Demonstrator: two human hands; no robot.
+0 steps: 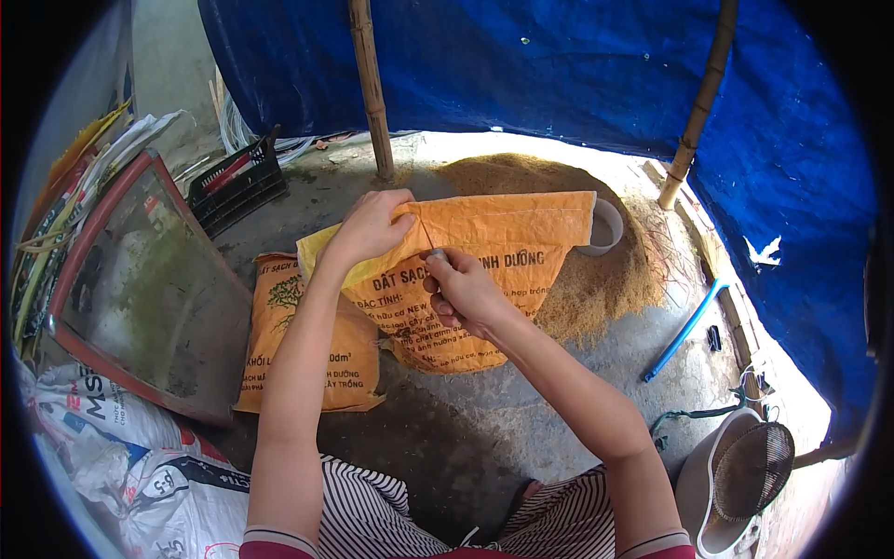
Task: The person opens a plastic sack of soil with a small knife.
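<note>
My left hand (377, 225) is closed on the upper edge of an orange woven sack (503, 228) printed with dark lettering, fingers pinching the fabric. Just right of it, my right hand (466, 289) grips a thin-bladed tool (436, 252) by its handle. Its narrow, rust-coloured shaft points up at the sack's upper part, close to my left fingers. Most of the handle is hidden in my fist. The sack is spread out flat in front of me, its yellow side panel showing at the left. Below and left stands a filled orange sack (349, 359) with similar print.
A pile of brown grain-like material (596, 289) lies behind the sack, with a white round container (607, 226) in it. At left are a red-framed glass panel (140, 279), a black crate (237, 186) and white sacks (112, 410). A blue pipe (684, 331) and a sieve (754, 470) are at right.
</note>
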